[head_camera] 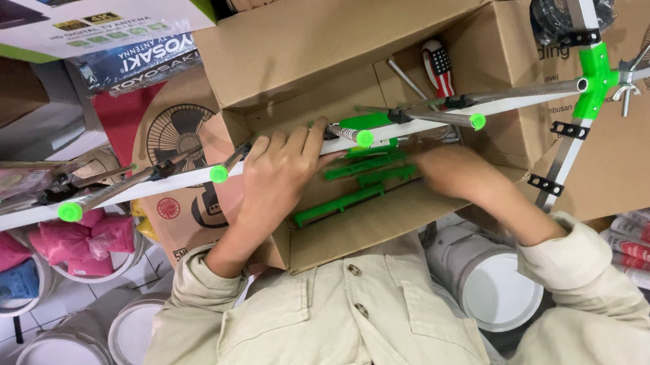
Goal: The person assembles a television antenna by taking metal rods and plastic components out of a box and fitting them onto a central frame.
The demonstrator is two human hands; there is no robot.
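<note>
Silver antenna boom w/ green caps lies across an open cardboard box. Left hand is closed around the boom. Right hand reaches into box; its grip can't be seen.

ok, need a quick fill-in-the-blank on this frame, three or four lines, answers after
1. The left hand closes around the long white ____ of the antenna.
2. The caps on the short metal rod ends are coloured ____.
3. The right hand reaches into an open ____ box.
4. Loose green plastic pieces lie ____ that box.

Missing words: boom; green; cardboard; inside
</note>
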